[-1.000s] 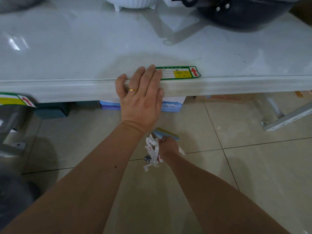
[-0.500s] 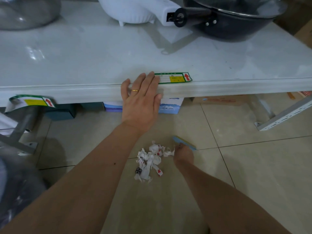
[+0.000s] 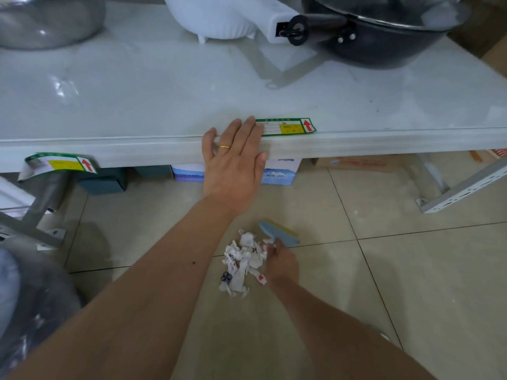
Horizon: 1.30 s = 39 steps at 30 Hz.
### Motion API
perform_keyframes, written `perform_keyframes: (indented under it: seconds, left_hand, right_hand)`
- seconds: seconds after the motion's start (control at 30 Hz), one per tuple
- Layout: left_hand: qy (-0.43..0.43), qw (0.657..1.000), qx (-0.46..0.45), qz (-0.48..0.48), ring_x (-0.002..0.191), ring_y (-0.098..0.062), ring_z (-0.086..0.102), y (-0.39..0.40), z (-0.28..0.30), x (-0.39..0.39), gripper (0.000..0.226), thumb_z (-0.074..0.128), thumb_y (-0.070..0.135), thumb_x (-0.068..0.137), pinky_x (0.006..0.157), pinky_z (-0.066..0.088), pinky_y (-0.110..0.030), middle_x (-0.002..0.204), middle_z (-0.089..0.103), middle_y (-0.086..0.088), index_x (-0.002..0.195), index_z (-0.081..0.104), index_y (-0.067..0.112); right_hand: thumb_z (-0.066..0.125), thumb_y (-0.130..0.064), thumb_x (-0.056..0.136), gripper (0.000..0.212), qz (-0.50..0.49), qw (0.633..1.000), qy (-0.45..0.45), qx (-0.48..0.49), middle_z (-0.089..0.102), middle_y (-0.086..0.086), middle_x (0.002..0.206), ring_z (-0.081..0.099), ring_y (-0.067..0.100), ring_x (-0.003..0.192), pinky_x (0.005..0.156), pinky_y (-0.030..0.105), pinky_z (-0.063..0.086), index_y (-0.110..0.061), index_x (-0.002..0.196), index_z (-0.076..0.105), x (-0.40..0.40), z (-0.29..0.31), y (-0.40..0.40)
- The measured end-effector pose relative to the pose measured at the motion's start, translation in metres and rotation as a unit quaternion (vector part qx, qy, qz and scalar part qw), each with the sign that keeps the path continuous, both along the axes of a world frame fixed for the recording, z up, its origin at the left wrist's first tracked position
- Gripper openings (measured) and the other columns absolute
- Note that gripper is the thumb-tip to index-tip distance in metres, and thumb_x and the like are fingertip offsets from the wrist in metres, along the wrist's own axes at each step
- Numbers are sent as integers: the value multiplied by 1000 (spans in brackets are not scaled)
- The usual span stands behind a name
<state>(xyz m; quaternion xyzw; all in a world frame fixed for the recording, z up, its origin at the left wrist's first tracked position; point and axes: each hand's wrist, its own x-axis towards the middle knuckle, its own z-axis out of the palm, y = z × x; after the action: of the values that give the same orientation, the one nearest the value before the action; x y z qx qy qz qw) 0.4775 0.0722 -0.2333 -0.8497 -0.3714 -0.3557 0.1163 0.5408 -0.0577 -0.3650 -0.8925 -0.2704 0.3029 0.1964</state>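
My left hand (image 3: pixel 233 163) lies flat over the front edge of the pale glossy table (image 3: pixel 137 105), fingers straight, a gold ring on one finger. Low over the tiled floor, my right hand (image 3: pixel 281 261) grips one end of a blue and yellow sponge (image 3: pixel 282 233). A pile of crumpled white paper scraps (image 3: pixel 242 260) with red and black marks lies on the floor, touching the left side of my right hand.
A black pan (image 3: pixel 378 31), a white appliance (image 3: pixel 219 15) and a clear lid (image 3: pixel 46 20) stand at the table's back. Green labels (image 3: pixel 288 127) stick to its edge. Boxes (image 3: pixel 279 171) and metal table legs (image 3: pixel 461 187) are underneath.
The paper scraps, bunched at my right hand a second ago, now lie spread in a pile on the floor. My right hand with the sponge has shifted slightly right. My left hand stays put.
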Motion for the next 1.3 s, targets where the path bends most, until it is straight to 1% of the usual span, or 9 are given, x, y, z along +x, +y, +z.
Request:
perform_keyframes:
  seconds: [0.17, 0.27, 0.43, 0.53, 0.67, 0.83, 0.9, 1.03, 1.3]
  left_hand:
    - [-14, 1000, 21, -1, 122, -26, 52, 3, -6, 2, 44, 35, 27, 94, 104, 20, -42, 131, 60, -7, 126, 58, 7]
    - [-27, 999, 44, 2, 121, -24, 51, 8, -12, 5, 43, 34, 27, 96, 105, 21, -43, 130, 61, -6, 125, 59, 8]
    - [-50, 996, 73, 7, 121, -20, 45, 13, -18, 9, 49, 25, 30, 99, 105, 22, -44, 127, 63, -7, 123, 62, 8]
    - [-43, 997, 71, 7, 121, -20, 43, 14, -19, 9, 50, 24, 30, 99, 104, 22, -44, 127, 63, -7, 122, 61, 7]
    - [-22, 999, 35, 0, 127, -22, 43, 8, -14, 6, 51, 21, 32, 100, 110, 16, -46, 135, 57, -8, 130, 54, 7]
    - [-37, 997, -41, 55, 144, -18, 16, -13, -10, -31, 51, 16, 37, 101, 115, -17, -43, 151, 36, -8, 145, 24, 11]
    - [-30, 994, -58, 90, 146, -14, 10, -21, -10, -62, 51, 20, 38, 101, 115, -17, -44, 152, 35, -7, 145, 24, 12]
    - [-7, 985, -98, 141, 140, -21, 22, -37, -3, -137, 54, 33, 31, 93, 113, -9, -46, 149, 40, -9, 142, 28, 10]
    - [23, 951, -163, 262, 140, -16, 20, -56, 14, -271, 55, 23, 41, 97, 111, -2, -51, 150, 40, -6, 143, 30, 11]
  right_hand:
    - [25, -27, 102, 47, -24, 996, -55, -65, 57, 17, 135, 53, 33, 125, 102, 40, 42, -15, 147, 33, 53, -21, -18]
    - [27, -25, 101, 48, -38, 992, -61, -101, 58, 18, 130, 55, 34, 121, 100, 43, 43, -20, 149, 27, 67, -39, -31]
    - [29, -22, 98, 41, -52, 987, -24, -148, 50, 18, 124, 53, 38, 116, 99, 43, 43, -16, 136, 42, 60, -59, -48]
    - [33, -22, 96, 44, -63, 987, -8, -150, 45, 17, 128, 53, 37, 117, 100, 43, 43, -18, 139, 39, 51, -59, -47]
    - [34, -13, 95, 52, -57, 991, 1, -119, 37, 16, 141, 48, 36, 127, 106, 43, 41, -17, 147, 32, 35, -43, -37]
    - [36, -7, 94, 49, -9, 999, 24, -27, 38, 14, 141, 46, 31, 126, 100, 36, 40, -16, 142, 39, -5, 6, -3]
    - [39, -8, 93, 47, 59, 998, 30, 3, 39, 11, 142, 45, 28, 125, 100, 33, 40, -15, 139, 42, -31, 24, 11]
    - [40, -9, 94, 49, 119, 990, 45, 64, 40, 11, 142, 47, 26, 125, 101, 30, 40, -18, 142, 38, -91, 65, 37]
    - [35, -14, 96, 47, 211, 963, 76, 149, 38, 7, 140, 54, 32, 118, 96, 36, 44, -25, 141, 39, -233, 132, 64]
